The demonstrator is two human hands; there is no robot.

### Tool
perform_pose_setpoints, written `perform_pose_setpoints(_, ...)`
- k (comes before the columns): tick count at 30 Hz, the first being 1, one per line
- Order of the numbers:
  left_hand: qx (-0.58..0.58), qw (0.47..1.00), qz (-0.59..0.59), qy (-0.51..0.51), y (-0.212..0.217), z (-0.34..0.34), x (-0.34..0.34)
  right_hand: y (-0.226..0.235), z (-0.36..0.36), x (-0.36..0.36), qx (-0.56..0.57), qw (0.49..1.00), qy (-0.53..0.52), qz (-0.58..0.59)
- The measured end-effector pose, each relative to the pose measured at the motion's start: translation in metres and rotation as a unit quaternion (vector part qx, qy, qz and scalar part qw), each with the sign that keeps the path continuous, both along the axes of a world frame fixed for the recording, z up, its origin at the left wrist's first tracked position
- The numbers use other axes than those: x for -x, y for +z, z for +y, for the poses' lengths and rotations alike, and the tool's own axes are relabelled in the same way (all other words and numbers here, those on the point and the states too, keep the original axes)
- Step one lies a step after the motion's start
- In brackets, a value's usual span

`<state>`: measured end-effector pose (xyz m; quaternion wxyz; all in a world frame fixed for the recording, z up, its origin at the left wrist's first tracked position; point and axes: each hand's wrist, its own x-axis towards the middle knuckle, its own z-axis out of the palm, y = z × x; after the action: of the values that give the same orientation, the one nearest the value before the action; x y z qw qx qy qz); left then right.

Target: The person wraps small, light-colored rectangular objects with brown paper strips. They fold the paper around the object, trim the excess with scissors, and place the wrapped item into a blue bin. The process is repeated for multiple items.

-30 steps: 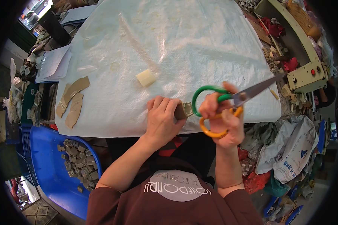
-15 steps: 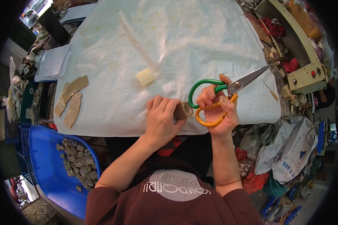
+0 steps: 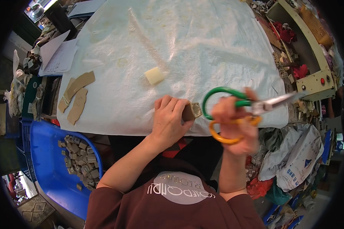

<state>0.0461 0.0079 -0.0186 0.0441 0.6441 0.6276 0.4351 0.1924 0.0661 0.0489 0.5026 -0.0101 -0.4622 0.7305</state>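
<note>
My left hand [image 3: 168,121] rests at the table's near edge with its fingers wrapped round a small brown squared piece [image 3: 195,110]. The piece's paler, hollow-looking end faces right. My right hand [image 3: 235,128], smeared by motion, grips large scissors [image 3: 258,108] with one green and one orange-yellow handle loop. Their blades lie together and point right, and the handle loops are just right of the brown piece. A small cream-coloured block [image 3: 154,76] lies on the white sheet [image 3: 202,49] beyond my left hand.
Flat brown scraps [image 3: 79,106] lie on the sheet's left side. A blue tub [image 3: 46,164] of small grey-brown pieces stands below left. Papers [image 3: 59,55] are at the left edge. A cream machine frame [image 3: 315,84] with buttons stands at right, above plastic bags [image 3: 298,156].
My right hand has swung right and slightly toward me with the scissors, away from the brown piece. My left hand still holds that piece. The view has shifted slightly.
</note>
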Motion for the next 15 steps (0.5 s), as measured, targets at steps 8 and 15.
perform_pose_setpoints(8,-0.005,1.0,0.002,0.007,-0.003,-0.003,0.002,-0.002,-0.012,0.003,0.023,0.997,-0.009,-0.072)
perform_pose_setpoints(15,-0.005,1.0,0.004,-0.001,-0.001,-0.002,0.001,-0.01,0.002,-0.01,0.05,0.993,-0.064,-0.086)
